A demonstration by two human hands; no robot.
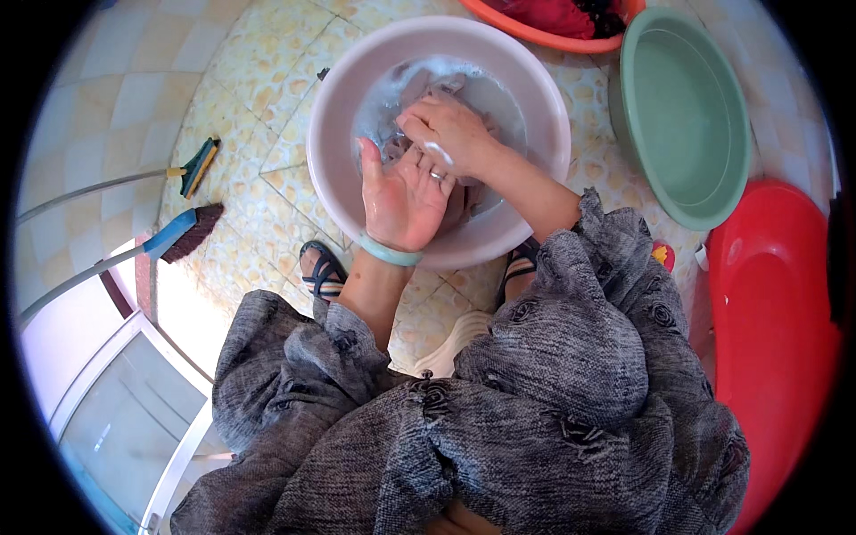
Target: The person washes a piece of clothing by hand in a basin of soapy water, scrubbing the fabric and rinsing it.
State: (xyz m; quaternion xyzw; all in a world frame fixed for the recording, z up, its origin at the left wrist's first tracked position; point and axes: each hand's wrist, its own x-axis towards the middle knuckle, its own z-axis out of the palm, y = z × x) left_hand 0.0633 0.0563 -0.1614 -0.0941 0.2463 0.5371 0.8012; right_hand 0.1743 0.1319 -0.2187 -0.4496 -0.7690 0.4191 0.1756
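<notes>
A pale pink plastic basin (pixel 328 160) stands on the floor before me, with soapy water (pixel 505 110) and wet greyish-pink cloth (pixel 418 83) in it. Over the basin, my left hand (pixel 408 197) is palm up, its fingers spread and holding nothing; it wears a ring, and a pale green bangle (pixel 391 254) circles the wrist. My right hand (pixel 451 134) lies across the left fingertips, above the cloth, its fingers curled and a white streak of suds on it. Whether cloth is pinched under its fingers is hidden.
An orange basin (pixel 575 44) with red and dark cloth stands at the upper right, beside a green basin (pixel 625 110). A long red plastic tub (pixel 769 334) is at the far right. At the left are a broom (pixel 194 234) and a floor brush (pixel 198 167). My sandalled feet flank the pink basin.
</notes>
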